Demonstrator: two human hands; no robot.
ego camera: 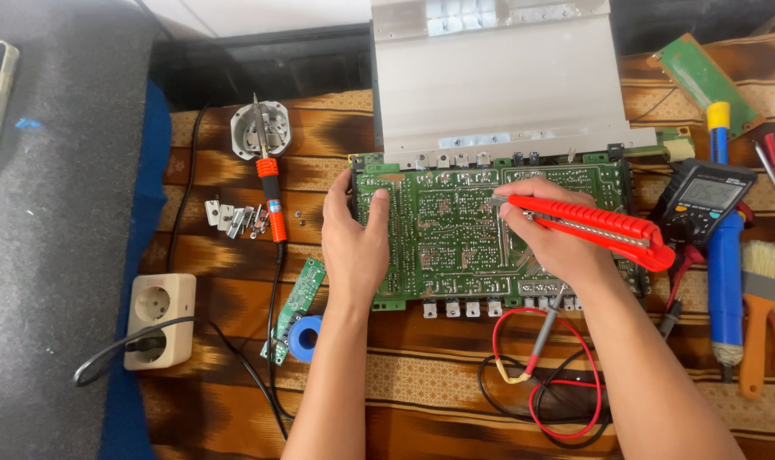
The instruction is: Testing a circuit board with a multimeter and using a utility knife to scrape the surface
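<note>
A large green circuit board (pixel 456 230) lies solder side up in the middle of a brown patterned cloth (pixel 421 383), its far edge touching a ribbed metal heat sink (pixel 494 77). The left hand (pixel 356 238) rests flat and open on the board's left part, fingers spread and pressing it down. The right hand (pixel 553 234) is closed around a red utility knife (pixel 596 226), held like a pen, with the tip pointing left and touching the board near its middle.

To the left of the board a soldering iron (pixel 270 183) with an orange grip sits in a round metal stand (pixel 260 128), and small metal clips (pixel 234 217) lie scattered beside it. Nearer, a small green board (pixel 295 307) lies next to a blue roll (pixel 304 338), and a beige power socket (pixel 159 319) sits at the cloth's left edge. Red and black test leads (pixel 545 375) coil near the right forearm. On the right are a dark multimeter (pixel 707 200), a blue-handled tool (pixel 726 273) and a brush (pixel 760 298) with an orange handle
</note>
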